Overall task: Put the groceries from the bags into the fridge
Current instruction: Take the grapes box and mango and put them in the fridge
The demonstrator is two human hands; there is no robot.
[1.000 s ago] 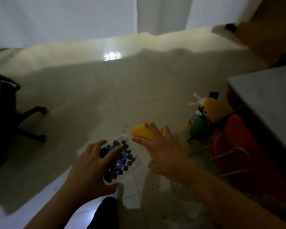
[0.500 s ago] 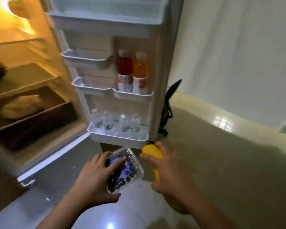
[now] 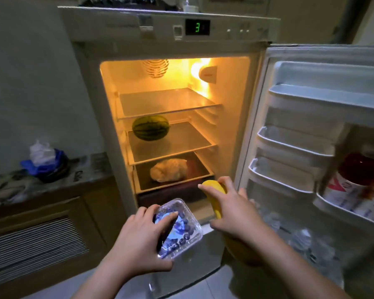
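Observation:
My left hand (image 3: pixel 138 238) grips a clear plastic box of blueberries (image 3: pixel 181 229) with a blue label, held low in front of the open fridge (image 3: pixel 235 35). My right hand (image 3: pixel 235 210) holds a yellow fruit (image 3: pixel 214 188), its tip pointing toward the fridge's lower shelf. Inside the lit fridge, a small striped watermelon (image 3: pixel 150 127) sits on the middle shelf and a pale wrapped lump (image 3: pixel 168 173) lies on the shelf below it. The top shelf (image 3: pixel 166 102) is bare.
The fridge door (image 3: pixel 324 130) stands open at the right, with a red and an orange bottle (image 3: pixel 358 180) in a rack and small water bottles (image 3: pixel 298 236) lower down. A counter (image 3: pixel 41 186) at the left carries crumpled blue and white bags (image 3: pixel 44 160).
The view has swung from the floor, past the fridge door, to face the open fridge. Both hands keep their hold on the blueberry box and the yellow fruit and are closer to the shelves.

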